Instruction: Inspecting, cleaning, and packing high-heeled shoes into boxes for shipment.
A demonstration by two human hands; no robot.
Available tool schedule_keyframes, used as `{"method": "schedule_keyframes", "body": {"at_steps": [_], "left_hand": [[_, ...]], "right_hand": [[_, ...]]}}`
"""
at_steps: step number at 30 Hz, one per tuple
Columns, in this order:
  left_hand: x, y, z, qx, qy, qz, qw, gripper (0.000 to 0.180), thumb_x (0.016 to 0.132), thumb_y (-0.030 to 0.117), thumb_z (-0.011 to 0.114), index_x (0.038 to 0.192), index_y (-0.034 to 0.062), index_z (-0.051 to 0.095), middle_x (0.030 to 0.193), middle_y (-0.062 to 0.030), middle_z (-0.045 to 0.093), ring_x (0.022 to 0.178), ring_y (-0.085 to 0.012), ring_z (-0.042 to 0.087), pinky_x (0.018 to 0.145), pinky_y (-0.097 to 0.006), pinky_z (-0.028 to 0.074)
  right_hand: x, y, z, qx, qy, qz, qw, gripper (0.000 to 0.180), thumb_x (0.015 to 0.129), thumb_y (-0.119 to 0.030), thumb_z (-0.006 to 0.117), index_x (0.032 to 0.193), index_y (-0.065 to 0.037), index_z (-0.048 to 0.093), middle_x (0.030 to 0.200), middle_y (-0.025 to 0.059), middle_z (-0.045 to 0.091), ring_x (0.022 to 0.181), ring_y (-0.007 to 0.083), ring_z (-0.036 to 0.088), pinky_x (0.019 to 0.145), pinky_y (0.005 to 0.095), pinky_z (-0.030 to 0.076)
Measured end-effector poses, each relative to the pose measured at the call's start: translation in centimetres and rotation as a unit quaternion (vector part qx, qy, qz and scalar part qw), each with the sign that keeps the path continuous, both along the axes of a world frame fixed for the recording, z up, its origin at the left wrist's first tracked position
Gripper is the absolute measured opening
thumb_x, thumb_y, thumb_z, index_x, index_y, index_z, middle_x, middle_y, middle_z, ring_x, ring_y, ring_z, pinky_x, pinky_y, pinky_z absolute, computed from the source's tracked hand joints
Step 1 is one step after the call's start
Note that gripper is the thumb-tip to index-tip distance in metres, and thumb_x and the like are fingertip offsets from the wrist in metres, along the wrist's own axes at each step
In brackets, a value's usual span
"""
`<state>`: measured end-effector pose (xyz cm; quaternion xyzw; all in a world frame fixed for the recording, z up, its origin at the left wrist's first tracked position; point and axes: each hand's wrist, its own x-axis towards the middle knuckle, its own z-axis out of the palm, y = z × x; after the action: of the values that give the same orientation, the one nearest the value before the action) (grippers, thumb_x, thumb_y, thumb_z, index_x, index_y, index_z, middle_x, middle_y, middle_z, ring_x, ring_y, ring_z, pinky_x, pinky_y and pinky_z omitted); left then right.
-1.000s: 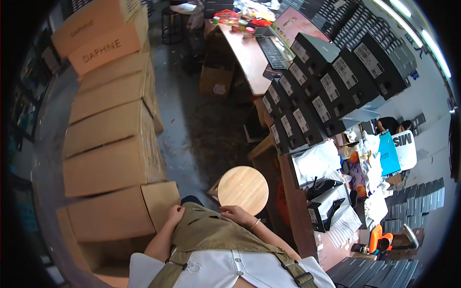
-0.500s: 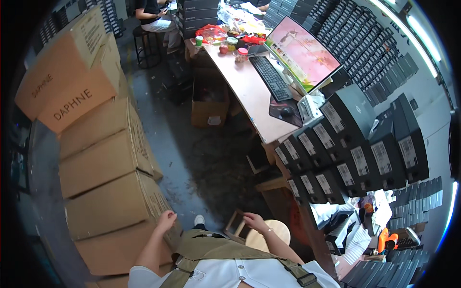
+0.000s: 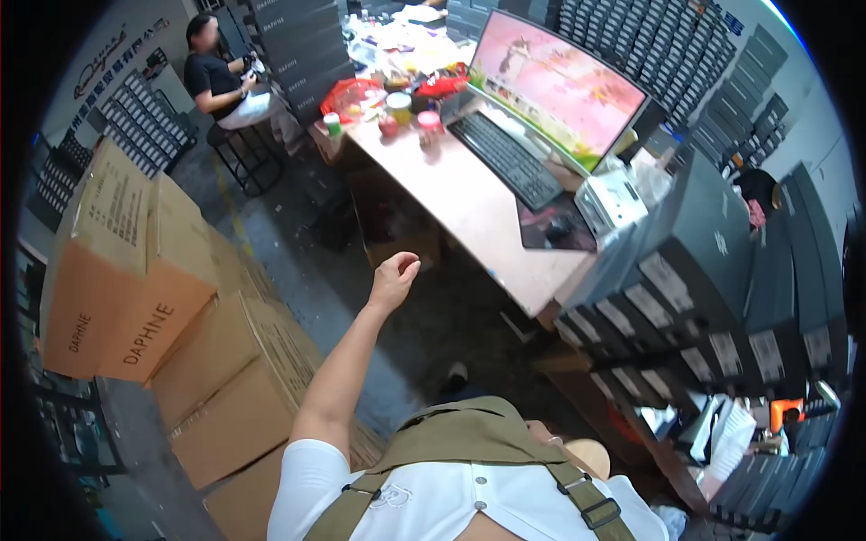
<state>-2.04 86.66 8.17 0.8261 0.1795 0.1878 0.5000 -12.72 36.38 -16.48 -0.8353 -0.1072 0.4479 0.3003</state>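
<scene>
My left hand [image 3: 395, 281] is raised over the floor, in front of the desk's near edge, with its arm stretched forward. Its fingers curl in toward the thumb, and I see nothing in them. It touches neither the desk [image 3: 487, 243] nor the cartons. Only a small part of my right hand [image 3: 539, 433] shows, low beside the olive apron [image 3: 469, 433]; its fingers are hidden. Close to it is a round pale wooden stool seat [image 3: 591, 456], partly covered by my body.
Stacked brown cartons [image 3: 225, 397] line the left. Black shoe boxes [image 3: 672, 307] are piled on the right. A monitor [image 3: 559, 90], keyboard [image 3: 507, 158], mouse [image 3: 561, 224] and white label printer [image 3: 613, 200] occupy the desk. A seated person [image 3: 225, 86] is at the far left.
My left hand has risen from beside the cartons and reached forward. My right hand has drawn back beside the apron. The view has shifted forward, nearer the desk.
</scene>
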Motion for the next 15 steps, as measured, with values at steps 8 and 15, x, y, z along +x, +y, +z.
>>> {"method": "schedule_keyframes", "body": {"at_steps": [8,15], "left_hand": [[17.0,15.6,2.6,0.138,-0.037,0.060,0.988,0.019,0.082,0.019,0.064,0.088,0.0017,0.068,0.077,-0.0159,0.066,0.070,-0.0264,0.066,0.067,-0.035,0.052],[39.3,28.9,2.0,0.313,-0.006,0.065,0.947,0.014,0.079,0.016,0.065,0.090,0.0103,0.069,0.106,-0.0126,0.057,0.109,-0.0314,0.049,0.094,-0.042,0.039]], "right_hand": [[12.2,12.3,1.4,0.024,-0.065,-0.085,0.994,0.025,0.081,-0.023,0.060,0.097,-0.006,0.070,0.097,0.0164,0.068,0.092,0.0295,0.066,0.084,0.0351,0.051],[14.5,19.9,4.1,-0.017,0.071,-0.396,0.915,0.023,0.083,-0.017,0.063,0.098,-0.001,0.068,0.094,0.0132,0.070,0.079,0.0205,0.067,0.075,0.0336,0.053]]}}
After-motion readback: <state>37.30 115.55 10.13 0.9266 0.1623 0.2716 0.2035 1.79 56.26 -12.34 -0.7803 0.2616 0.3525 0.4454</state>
